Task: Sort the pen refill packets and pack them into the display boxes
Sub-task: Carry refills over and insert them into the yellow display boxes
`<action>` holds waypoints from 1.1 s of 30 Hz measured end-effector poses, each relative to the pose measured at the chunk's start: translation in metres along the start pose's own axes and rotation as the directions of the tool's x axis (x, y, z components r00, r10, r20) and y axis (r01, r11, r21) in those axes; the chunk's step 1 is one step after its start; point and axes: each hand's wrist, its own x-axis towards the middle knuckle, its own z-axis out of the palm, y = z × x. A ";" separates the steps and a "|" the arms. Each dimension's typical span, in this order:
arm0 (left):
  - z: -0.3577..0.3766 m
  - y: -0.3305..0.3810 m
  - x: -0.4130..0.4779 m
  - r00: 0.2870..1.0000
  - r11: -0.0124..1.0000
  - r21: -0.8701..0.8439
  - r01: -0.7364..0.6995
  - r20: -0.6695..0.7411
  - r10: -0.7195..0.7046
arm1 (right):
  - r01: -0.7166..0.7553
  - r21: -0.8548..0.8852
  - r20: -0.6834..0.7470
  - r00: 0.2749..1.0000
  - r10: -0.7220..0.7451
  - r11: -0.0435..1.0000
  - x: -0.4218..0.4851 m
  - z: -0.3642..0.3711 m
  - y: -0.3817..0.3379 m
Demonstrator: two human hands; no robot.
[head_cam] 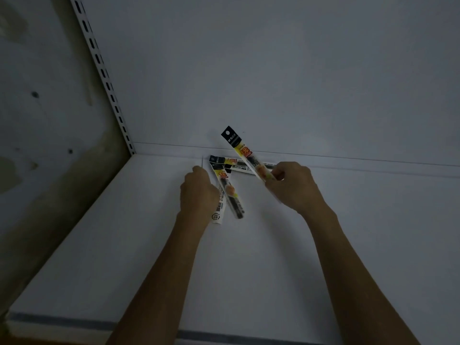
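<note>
Step in hand (judged): gathering loose pen refill packets off the shelf (119,250) ahead of sorting. No display box is in view.

Right grip (291,185): thumb and fingers pinch the lower end of one raised packet (239,147). The packet tilts up and to the left, black header topmost, clear of the shelf.

Left grip (199,192): back of the hand faces the camera and the fingers are hidden. It lies over the upper part of two fanned packets (230,192), whose lower ends stick out just beside the wrist. I cannot tell whether it holds them or only pins them down.

A back-edge packet (224,161) lies flat along the seam where the shelf meets the back panel (273,70). It sits between the two grips, partly behind the raised one.

To do it well (judged):
- Turn the raised packet to run the same way as the fanned pair, headers together and printed faces matching.
- Lay it onto them so the left grip can take all three as one stack.
- An end pinch probably lets the thin sleeve flex, so support nearer the middle would steady it.
- The back-edge packet is left to fetch.
</note>
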 end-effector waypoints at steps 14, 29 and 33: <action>0.009 0.012 0.004 0.983 0.988 -0.148 -0.038 0.172 0.064 | -0.011 -0.002 -0.119 0.993 0.011 1.000 -0.006 -0.014 0.013; -0.010 0.080 -0.068 0.871 0.661 -0.750 0.029 0.343 0.350 | -0.093 0.142 -0.464 0.873 0.149 0.985 -0.090 -0.045 0.060; 0.021 0.133 -0.116 0.753 0.645 -0.763 0.044 0.449 0.481 | -0.198 0.191 -0.597 0.754 0.274 0.961 -0.146 -0.097 0.106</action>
